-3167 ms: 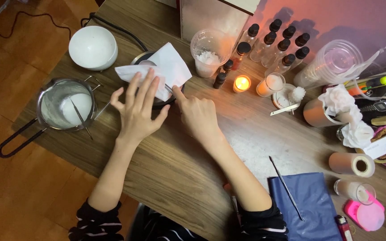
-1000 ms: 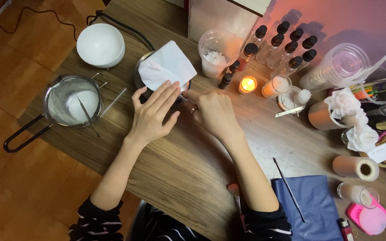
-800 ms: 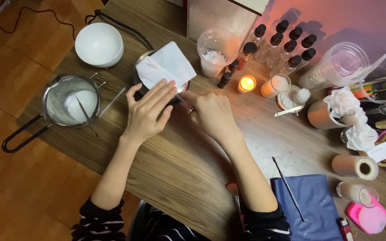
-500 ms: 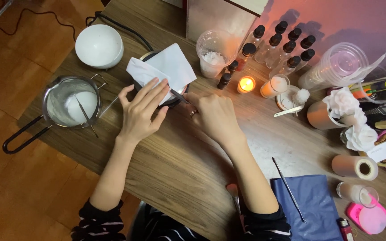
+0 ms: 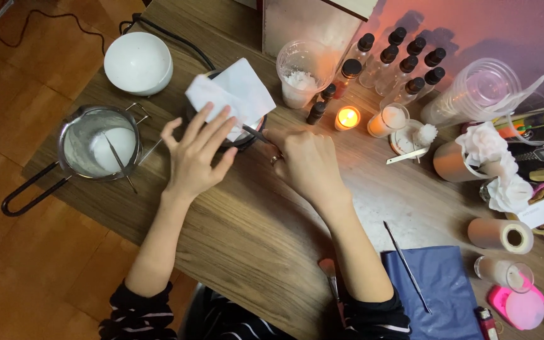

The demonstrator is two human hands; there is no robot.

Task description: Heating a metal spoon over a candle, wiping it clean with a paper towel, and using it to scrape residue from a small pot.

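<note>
With fingers spread, the left hand (image 5: 199, 154) is pressing the white paper (image 5: 231, 94) over the dark dish (image 5: 247, 135) just ahead, while the right hand (image 5: 306, 160), pinched on a thin tool (image 5: 256, 133), is best working slowly.

Matt white paper sheet (image 5: 234, 94), shiny metal saucepan (image 5: 99, 143), grained wooden table (image 5: 247, 226), glossy white bowl (image 5: 138, 63)

Wooden table (image 5: 240, 233) is pretty packed: white bowl (image 5: 138, 63) far left, saucepan (image 5: 99, 141) left, lit candle (image 5: 347, 118) middle, blue cloth (image 5: 439, 296) near right.
</note>
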